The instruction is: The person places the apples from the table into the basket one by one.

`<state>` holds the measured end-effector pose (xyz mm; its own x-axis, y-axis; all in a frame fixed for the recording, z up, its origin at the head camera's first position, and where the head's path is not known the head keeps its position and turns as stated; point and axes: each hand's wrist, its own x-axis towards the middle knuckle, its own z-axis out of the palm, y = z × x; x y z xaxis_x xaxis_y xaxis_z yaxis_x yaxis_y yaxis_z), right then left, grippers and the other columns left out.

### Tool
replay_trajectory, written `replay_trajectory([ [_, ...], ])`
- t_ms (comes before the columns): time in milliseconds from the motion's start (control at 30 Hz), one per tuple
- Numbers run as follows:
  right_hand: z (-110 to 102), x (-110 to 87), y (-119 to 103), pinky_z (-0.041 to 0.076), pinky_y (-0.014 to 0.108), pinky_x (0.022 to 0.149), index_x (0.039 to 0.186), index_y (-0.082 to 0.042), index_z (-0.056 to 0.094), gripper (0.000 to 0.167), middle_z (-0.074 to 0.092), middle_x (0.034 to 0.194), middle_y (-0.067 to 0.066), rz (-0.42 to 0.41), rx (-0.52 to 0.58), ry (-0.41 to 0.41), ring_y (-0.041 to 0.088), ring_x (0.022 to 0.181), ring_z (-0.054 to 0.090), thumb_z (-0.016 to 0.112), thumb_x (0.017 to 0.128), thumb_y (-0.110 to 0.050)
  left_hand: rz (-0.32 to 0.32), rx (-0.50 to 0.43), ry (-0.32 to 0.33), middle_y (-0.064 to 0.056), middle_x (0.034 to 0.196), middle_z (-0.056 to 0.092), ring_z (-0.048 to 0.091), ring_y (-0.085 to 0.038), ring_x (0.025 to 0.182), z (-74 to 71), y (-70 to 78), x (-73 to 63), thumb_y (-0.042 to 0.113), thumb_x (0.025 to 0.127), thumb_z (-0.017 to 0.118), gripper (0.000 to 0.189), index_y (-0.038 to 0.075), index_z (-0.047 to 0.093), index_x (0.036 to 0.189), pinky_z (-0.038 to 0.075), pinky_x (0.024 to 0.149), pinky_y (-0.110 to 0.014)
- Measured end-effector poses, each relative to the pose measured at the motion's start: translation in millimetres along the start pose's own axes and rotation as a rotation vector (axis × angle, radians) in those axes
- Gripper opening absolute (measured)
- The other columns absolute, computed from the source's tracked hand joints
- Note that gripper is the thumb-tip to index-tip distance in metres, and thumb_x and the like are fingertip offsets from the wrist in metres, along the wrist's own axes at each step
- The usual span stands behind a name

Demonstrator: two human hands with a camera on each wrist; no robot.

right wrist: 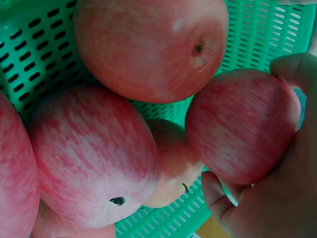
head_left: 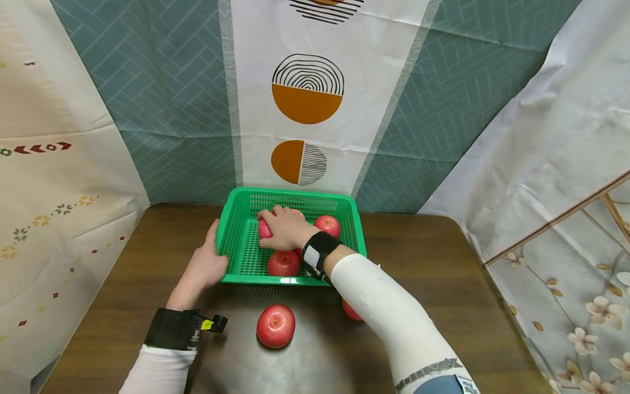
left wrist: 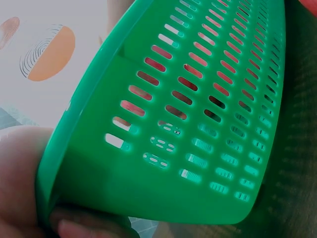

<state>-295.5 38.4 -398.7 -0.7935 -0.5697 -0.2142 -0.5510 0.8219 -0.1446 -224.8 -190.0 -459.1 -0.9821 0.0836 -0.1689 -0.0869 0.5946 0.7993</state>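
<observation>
A green plastic basket point(head_left: 295, 192) with slotted walls stands on the table, holding several red apples. My left hand point(head_left: 204, 265) grips its left rim near the front corner; in the left wrist view, part of that hand point(left wrist: 22, 173) shows at the basket's edge. Inside the basket, my right hand point(head_left: 287, 229) holds a red apple point(right wrist: 242, 126) between thumb and fingers, left of the other apples. One apple point(head_left: 283, 264) sits by the front wall, another point(head_left: 327, 225) toward the right. My right wrist and forearm cover part of the basket's front right.
A red apple point(head_left: 276, 326) lies on the brown wooden table point(head_left: 413, 262) in front of the basket. Another apple point(head_left: 351, 312) is partly hidden by my right sleeve. Patterned cloth point(head_left: 187, 109) hangs behind the table's back edge, with more cloth at both sides.
</observation>
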Motion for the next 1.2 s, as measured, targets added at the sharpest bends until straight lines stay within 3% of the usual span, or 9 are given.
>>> replay_trajectory([
  [200, 2.1, 4.8, -3.3, 0.034, 0.045, 0.117, 0.163, -0.027, 0.039, 0.064, 0.045, 0.157, 0.009, -0.038, -0.069, -0.084, 0.027, 0.141, 0.042, 0.058, 0.106, -0.047, -0.003, 0.021, 0.005, -0.041, 0.135, 0.055, 0.060, -0.040, 0.093, -0.1, -1.4, 0.3, 0.003, 0.092, 0.045, 0.097, 0.013, -0.010, 0.172, 0.044, 0.072, -0.043],
  [367, 6.9, 9.8, -6.5, 0.032, 0.047, 0.121, 0.165, -0.029, 0.039, 0.064, 0.041, 0.162, 0.008, -0.037, -0.093, -0.119, 0.026, 0.146, 0.039, 0.059, 0.105, -0.042, -0.003, 0.020, -0.002, -0.040, 0.132, 0.056, 0.061, -0.039, 0.090, 1.0, -1.5, -0.9, 0.004, 0.093, 0.045, 0.097, 0.013, -0.011, 0.172, 0.045, 0.070, -0.043],
  [667, 6.4, 12.8, -12.0, 0.037, 0.045, 0.118, 0.165, -0.030, 0.040, 0.064, 0.044, 0.161, 0.007, -0.042, -0.133, -0.136, 0.026, 0.145, 0.042, 0.061, 0.106, -0.041, 0.015, 0.027, 0.005, -0.041, 0.133, 0.056, 0.061, -0.040, 0.092, 0.9, 1.4, -1.9, 0.003, 0.092, 0.045, 0.098, 0.012, -0.010, 0.172, 0.046, 0.071, -0.044],
  [1200, 11.9, 14.1, -10.7, 0.031, 0.051, 0.120, 0.169, -0.034, 0.034, 0.072, 0.038, 0.168, 0.004, -0.028, -0.205, -0.165, 0.029, 0.150, 0.036, 0.064, 0.105, -0.050, 0.012, 0.018, -0.002, -0.040, 0.127, 0.059, 0.062, -0.036, 0.083, 0.5, 0.9, -0.7, 0.002, 0.092, 0.045, 0.098, 0.013, -0.011, 0.172, 0.045, 0.067, -0.042],
])
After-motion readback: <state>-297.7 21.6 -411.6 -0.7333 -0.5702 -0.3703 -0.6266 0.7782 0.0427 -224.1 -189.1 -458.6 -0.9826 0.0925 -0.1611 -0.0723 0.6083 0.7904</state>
